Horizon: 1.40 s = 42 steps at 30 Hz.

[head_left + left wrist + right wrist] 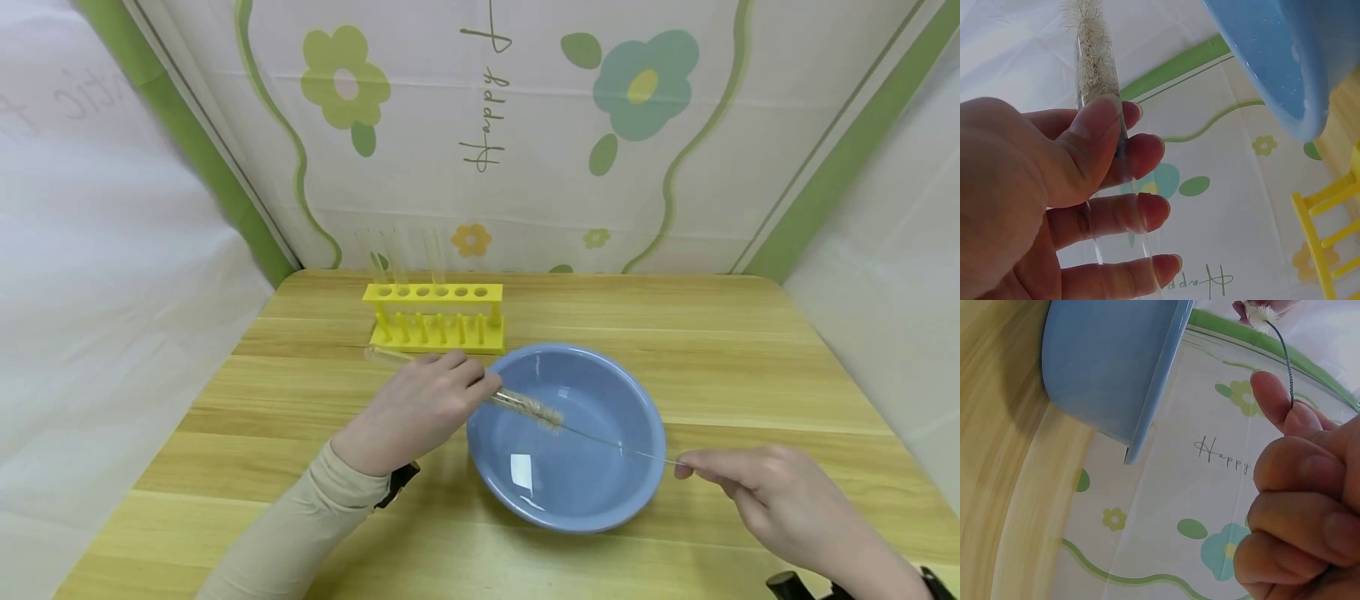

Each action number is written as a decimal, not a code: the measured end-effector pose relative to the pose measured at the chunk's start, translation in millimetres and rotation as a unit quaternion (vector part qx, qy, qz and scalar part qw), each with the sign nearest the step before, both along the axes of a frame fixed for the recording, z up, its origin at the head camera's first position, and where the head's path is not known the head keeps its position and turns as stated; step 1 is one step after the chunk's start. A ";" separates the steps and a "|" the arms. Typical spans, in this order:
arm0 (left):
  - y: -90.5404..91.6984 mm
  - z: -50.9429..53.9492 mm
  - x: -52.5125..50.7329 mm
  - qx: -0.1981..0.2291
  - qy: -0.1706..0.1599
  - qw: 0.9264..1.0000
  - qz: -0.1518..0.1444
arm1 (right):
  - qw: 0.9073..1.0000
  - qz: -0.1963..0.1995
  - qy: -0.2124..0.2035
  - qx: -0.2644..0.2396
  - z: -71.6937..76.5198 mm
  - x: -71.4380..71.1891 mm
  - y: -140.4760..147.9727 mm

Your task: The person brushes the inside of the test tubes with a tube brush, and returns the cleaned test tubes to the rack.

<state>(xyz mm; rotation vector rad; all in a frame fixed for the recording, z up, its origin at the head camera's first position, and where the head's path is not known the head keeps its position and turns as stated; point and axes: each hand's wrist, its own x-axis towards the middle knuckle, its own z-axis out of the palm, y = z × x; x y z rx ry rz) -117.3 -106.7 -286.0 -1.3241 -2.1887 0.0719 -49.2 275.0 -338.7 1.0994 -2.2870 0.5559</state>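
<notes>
My left hand (435,404) grips a clear glass test tube (1099,228) above the left side of a blue basin (573,492). The thumb presses the tube against the fingers. Pale bristles of a test tube brush (1094,62) sit partly inside the tube's mouth, with some bristles sticking out. From them a thin twisted wire handle (618,446) runs across the basin to the right. Beyond the basin's right rim, my right hand (780,492) pinches the end of that wire between thumb and index finger, its other fingers curled in. The wire bows slightly in the right wrist view.
Behind the left hand stands a yellow test tube rack (435,340). Several clear test tubes (437,258) stand upright in its holes. The wooden table (712,350) meets a white curtain (525,192) with printed flowers at the back.
</notes>
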 end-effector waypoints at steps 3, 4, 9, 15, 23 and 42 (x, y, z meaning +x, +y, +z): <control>0.9 -1.0 -0.4 0.002 0.010 1.000 -0.002 | 1.000 0.005 -0.013 -0.012 -2.0 -0.4 1.3; 1.2 -1.3 -0.5 0.002 0.015 1.000 -0.001 | 1.000 0.008 -0.018 -0.016 -2.7 -0.4 1.7; 1.2 -3.8 0.2 0.003 0.019 1.000 0.002 | 0.999 -0.001 -0.037 -0.016 -3.6 -0.2 1.8; 1.8 -7.2 0.2 0.009 0.020 1.000 0.004 | 0.998 -0.017 -0.060 -0.006 -2.4 1.2 0.7; 20.9 -12.4 9.6 0.007 0.014 0.999 -0.038 | 0.990 0.022 -0.134 -0.035 0.1 4.0 -20.0; 43.6 -15.0 19.2 0.021 0.111 0.992 -0.052 | 0.881 0.137 -0.436 -0.125 6.7 -6.7 -53.6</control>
